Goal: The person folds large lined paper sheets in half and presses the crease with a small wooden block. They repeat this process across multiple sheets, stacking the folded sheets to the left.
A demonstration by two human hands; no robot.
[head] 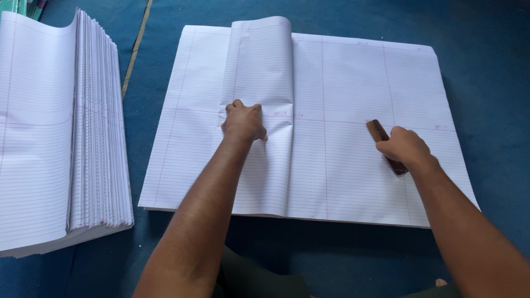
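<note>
The person kneels over a big sheet of ruled paper (353, 138) spread on a blue floor cloth (486, 99). The left hand (243, 122) is clenched into a loose fist, knuckles pressing down on a folded-over flap (259, 83) of the sheet, approx. at 11 o'clock from frame centre. The flap bulges up at its top end, toward 12 o'clock, so the crease isn't set there yet.

The right hand (406, 148) sits at 3 o'clock, fingers wrapped around a small brown wooden block (381, 135) — one end pokes out toward 11 o'clock, the other below the palm, resting on the flat part of the sheet, well apart from the fold.

To do this step well, by the look of it: keep the fist firm where it is so the flap can't slide, line up the flap's edge w/ the printed margin lines before pressing, then run the block along the fold in one even stroke, bottom to top, flattening that bulge. Pressing too hard on loose paper could wrinkle it — some puckering already shows beside the left fist.

A tall stack of folded ruled sheets (61, 138) stands at 9 o'clock, its edges fanned, apart from the working sheet. At 10 o'clock, the top-left corner, bits of green and pink covers (25, 6) peek in; too little shows to say more. No packages or signs visible; the sheet has only pink margin rules and faint blue lines, and some tiny pink marks too small to make out.
</note>
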